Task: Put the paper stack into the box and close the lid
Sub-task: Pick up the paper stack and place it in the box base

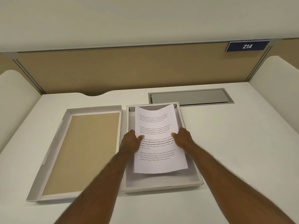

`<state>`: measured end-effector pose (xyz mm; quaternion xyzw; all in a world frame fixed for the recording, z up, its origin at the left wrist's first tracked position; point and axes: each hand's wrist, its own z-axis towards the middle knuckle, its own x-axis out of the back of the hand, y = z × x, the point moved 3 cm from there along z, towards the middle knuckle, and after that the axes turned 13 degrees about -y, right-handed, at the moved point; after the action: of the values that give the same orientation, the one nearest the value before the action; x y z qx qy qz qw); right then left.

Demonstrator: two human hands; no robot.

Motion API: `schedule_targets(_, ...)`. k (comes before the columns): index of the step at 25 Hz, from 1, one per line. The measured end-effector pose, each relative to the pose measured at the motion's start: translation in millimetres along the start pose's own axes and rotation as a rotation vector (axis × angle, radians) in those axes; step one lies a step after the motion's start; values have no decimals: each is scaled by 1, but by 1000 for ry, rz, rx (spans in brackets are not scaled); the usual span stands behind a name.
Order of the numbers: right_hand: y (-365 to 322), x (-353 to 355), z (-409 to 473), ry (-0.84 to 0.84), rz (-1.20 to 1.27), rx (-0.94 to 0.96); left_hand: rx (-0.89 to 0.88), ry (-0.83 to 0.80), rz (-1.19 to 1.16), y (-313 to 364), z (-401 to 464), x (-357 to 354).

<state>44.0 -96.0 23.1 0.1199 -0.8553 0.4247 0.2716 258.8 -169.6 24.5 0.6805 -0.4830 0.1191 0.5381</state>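
Observation:
A white paper stack (157, 160) with printed text hangs over the open shallow box (161, 188), its far edge sagging into the box and its near edge still raised. My left hand (131, 140) grips the stack's left edge, thumb on top. My right hand (183, 139) grips its right edge the same way. The box lid (53, 159) lies upside down to the left of the box, its tan inside facing up.
Both pieces rest on a white desk (234, 151). A grey cable hatch (191, 97) sits in the desk behind the box. A tan partition (129, 70) with a blue "214" sign (247, 46) closes the back; rounded white side panels stand left and right.

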Motion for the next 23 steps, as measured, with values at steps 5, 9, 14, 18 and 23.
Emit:
schedule_targets(5, 2, -6, 4, -9, -24, -21, 39, 6, 44, -3, 2, -7)
schedule_targets(9, 5, -9, 9, -4, -56, -47, 95, -14, 66, -5, 6, -12)
schedule_targets(14, 4, -12, 8, 17, -81, -68, 145, -60, 110, -6, 7, -19)
schedule_targets(18, 4, -17, 5, 1, -39, -83, 166, -114, 177, -5, 5, -28)
schedule_targets(23, 7, -25, -3, 32, -141, -59, 167, -69, 184, -5, 2, -34)
